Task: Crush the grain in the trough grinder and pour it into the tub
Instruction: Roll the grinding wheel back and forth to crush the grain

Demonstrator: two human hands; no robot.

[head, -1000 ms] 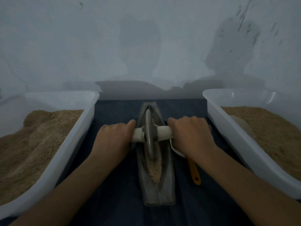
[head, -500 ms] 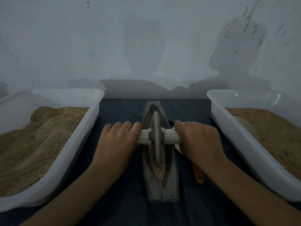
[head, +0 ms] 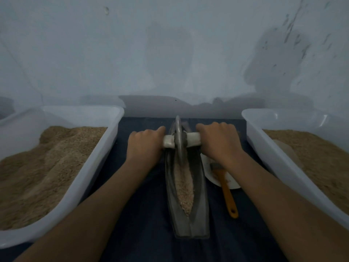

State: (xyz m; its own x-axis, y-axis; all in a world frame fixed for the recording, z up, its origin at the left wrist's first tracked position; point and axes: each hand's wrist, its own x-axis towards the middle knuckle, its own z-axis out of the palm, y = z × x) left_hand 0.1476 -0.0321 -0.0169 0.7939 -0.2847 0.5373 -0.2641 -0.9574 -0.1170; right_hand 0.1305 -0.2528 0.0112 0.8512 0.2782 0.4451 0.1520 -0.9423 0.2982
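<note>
Head view: left hand (head: 144, 146) and right hand (head: 220, 140), each grip clamped on the roller handle (head: 192, 138), wheel (head: 178, 140) at the trough grinder's (head: 186, 188) far end. Grain (head: 184, 186) lies inside; pushing further could overshoot the end and spill.

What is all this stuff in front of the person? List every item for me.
trough grinder: one, dark grey, centre of the cloth
grinding wheel: one, grey metal disc, upright at the trough's far end
wheel handle: one, white, through the wheel
grain: one tan strip, in the trough
tubs: two, white, left and right, both holding tan grain
brush: one, orange handle, right of the trough, on the plate
plate: one, white, right of the trough
cloth: one, dark blue, under everything
wall: pale, behind
left hand: grips the handle
right hand: grips the handle
</note>
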